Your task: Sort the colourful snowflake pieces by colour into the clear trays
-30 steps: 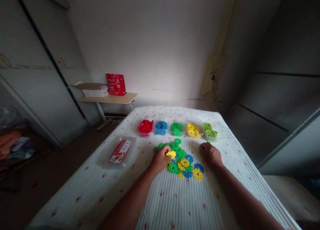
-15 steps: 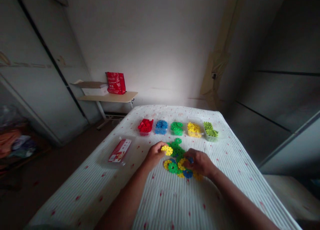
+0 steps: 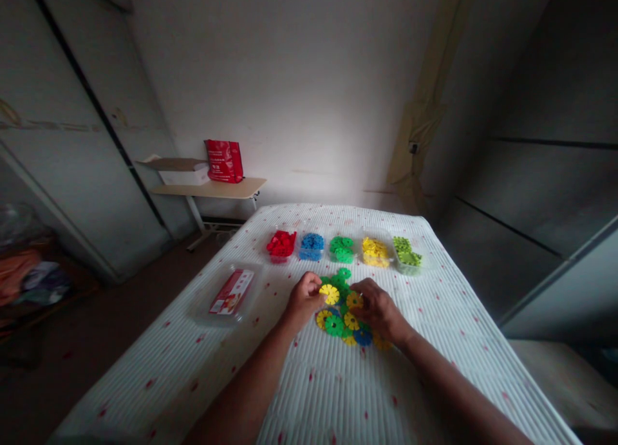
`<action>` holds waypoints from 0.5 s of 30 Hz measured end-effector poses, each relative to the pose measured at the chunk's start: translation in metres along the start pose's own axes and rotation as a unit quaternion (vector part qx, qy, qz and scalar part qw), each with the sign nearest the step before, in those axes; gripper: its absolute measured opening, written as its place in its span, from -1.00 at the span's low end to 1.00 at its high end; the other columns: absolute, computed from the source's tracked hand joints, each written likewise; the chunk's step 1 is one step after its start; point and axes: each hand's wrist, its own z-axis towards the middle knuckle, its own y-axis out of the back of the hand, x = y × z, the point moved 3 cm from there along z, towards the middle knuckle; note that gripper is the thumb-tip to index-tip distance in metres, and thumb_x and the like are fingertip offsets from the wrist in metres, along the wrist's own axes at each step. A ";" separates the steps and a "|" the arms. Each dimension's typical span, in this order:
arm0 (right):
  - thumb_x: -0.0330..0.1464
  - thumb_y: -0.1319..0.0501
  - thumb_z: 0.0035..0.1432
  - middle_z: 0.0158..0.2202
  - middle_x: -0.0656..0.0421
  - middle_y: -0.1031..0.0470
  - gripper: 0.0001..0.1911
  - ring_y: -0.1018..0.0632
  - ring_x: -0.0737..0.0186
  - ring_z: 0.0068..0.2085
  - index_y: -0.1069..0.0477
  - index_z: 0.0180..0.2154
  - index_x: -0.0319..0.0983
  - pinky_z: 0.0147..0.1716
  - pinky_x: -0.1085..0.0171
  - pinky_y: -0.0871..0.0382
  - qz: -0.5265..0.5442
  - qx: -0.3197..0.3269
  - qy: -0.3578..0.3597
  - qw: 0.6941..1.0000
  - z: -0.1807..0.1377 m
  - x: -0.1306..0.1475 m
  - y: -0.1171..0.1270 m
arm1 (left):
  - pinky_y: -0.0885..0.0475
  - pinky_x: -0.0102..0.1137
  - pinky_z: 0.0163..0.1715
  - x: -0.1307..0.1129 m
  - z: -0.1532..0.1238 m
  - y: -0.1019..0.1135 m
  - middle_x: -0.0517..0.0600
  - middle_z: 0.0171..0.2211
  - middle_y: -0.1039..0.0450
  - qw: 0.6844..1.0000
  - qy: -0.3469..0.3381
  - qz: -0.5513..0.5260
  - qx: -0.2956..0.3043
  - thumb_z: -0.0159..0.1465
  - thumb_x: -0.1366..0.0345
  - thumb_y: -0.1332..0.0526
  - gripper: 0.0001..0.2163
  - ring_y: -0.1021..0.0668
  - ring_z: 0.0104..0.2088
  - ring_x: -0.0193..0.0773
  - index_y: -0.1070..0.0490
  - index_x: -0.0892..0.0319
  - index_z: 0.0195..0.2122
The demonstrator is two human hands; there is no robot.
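Note:
A loose pile of green, yellow and blue plastic snowflake discs (image 3: 344, 322) lies on the white dotted tablecloth (image 3: 333, 393). My left hand (image 3: 304, 300) pinches a yellow disc (image 3: 331, 294) just above the pile's left side. Close to it on the right, my right hand (image 3: 379, 310) is closed on another yellow disc (image 3: 354, 301). The two discs are close together, almost touching.
Behind the pile stands a row of clear tubs: red discs (image 3: 281, 244), blue (image 3: 311, 245), green (image 3: 342, 248), yellow (image 3: 375, 251), lime (image 3: 406, 252). A clear lid with a red card (image 3: 230, 292) lies to the left. A side table with a red bag (image 3: 223, 161) stands by the wall.
My left hand lifted a yellow disc off the pile. My right hand moved left from the pile's right edge, took up another yellow disc and brought it toward the first.

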 end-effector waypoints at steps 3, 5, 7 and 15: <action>-0.43 -0.17 0.01 -0.26 0.14 -0.35 -0.74 -0.39 0.35 -0.38 -0.35 -0.18 -0.23 -0.40 0.35 -0.31 0.035 -0.014 0.015 0.999 0.001 0.008 -0.005 | -0.18 -0.56 -0.64 0.001 -0.001 -0.003 -0.22 -0.65 -0.27 1.000 -0.002 0.025 0.009 -0.07 0.36 -0.17 -0.82 -0.32 -0.66 -0.47 -0.15 0.16 -0.47; -0.43 -0.13 0.06 -0.28 0.15 -0.36 -0.79 -0.40 0.35 -0.37 -0.37 -0.20 -0.22 -0.39 0.35 -0.32 0.057 -0.022 0.030 0.998 0.001 0.011 -0.007 | -0.17 -0.57 -0.65 -0.001 -0.002 -0.004 -0.22 -0.67 -0.27 0.999 0.006 0.041 0.016 -0.08 0.36 -0.17 -0.84 -0.32 -0.67 -0.47 -0.15 0.17 -0.50; -0.42 -0.12 0.08 -0.32 0.17 -0.38 -0.82 -0.41 0.35 -0.37 -0.39 -0.23 -0.21 -0.39 0.36 -0.31 0.070 -0.037 0.029 0.996 0.000 0.012 -0.008 | -0.17 -0.56 -0.65 -0.003 -0.003 -0.005 -0.22 -0.67 -0.27 0.999 0.015 0.045 0.016 -0.07 0.36 -0.17 -0.84 -0.33 -0.68 -0.47 -0.15 0.17 -0.51; -0.32 -0.13 0.08 -0.27 0.13 -0.43 -0.75 -0.42 0.34 -0.37 -0.41 -0.18 -0.25 -0.40 0.36 -0.32 0.104 -0.035 -0.033 0.993 0.001 0.006 -0.012 | -0.28 -0.53 -0.59 -0.008 -0.007 -0.014 -0.18 -0.63 -0.34 0.998 0.026 -0.011 0.059 -0.06 0.32 -0.19 -0.83 -0.41 -0.63 -0.43 -0.22 0.18 -0.46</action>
